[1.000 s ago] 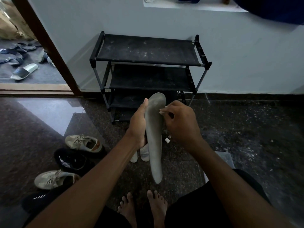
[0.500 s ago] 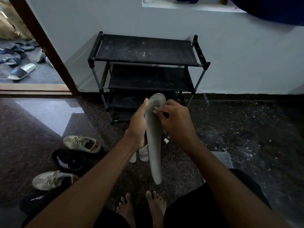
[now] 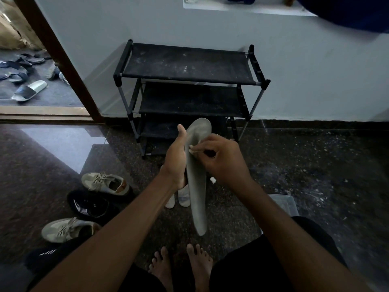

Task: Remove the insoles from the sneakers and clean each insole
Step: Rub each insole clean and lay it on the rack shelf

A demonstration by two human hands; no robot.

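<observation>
Left of your hands, the sneakers [image 3: 105, 183] sit on the floor, out of the way. Your left hand [image 3: 175, 159] grips the grey insole [image 3: 196, 186] from behind and holds it upright, so its face is open for rubbing. Your right hand [image 3: 221, 163] pinches a white scrap [image 3: 192, 149], probably a wipe, against that face near the toe end.

Black shorts [image 3: 248, 270], bare forearms [image 3: 117, 228], bare feet [image 3: 199, 266].

Long grey insole [image 3: 196, 186] held upright; beige sneakers [image 3: 105, 183] on floor.
</observation>
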